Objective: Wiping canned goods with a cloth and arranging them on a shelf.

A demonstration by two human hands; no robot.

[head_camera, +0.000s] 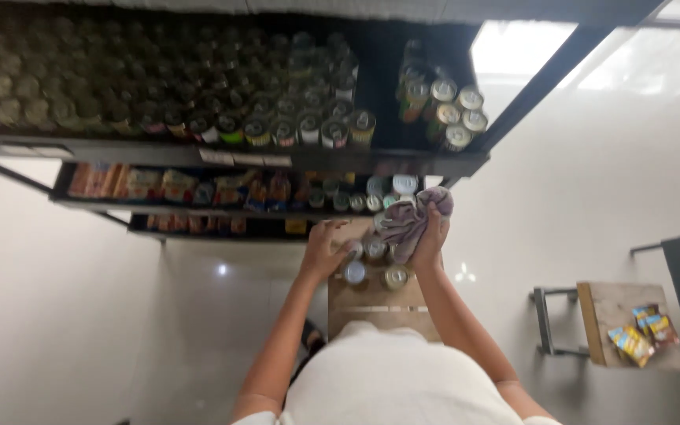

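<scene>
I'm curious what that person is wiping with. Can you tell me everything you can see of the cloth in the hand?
The cloth is a greyish-lilac rag, soft and crumpled into loose folds, likely cotton or microfibre. The right hand clutches it from the side, bunched, with one end sticking up above the fingers. It hangs just over the cans on the small wooden stand, below the shelf edge. Whether it touches a can is unclear.

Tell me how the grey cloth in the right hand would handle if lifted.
The cloth looks floppy: it bunches and droops around the right hand. It is probably light, held in a loose grip. It is unlikely to slip or roll, unlike the cans beneath.
</scene>
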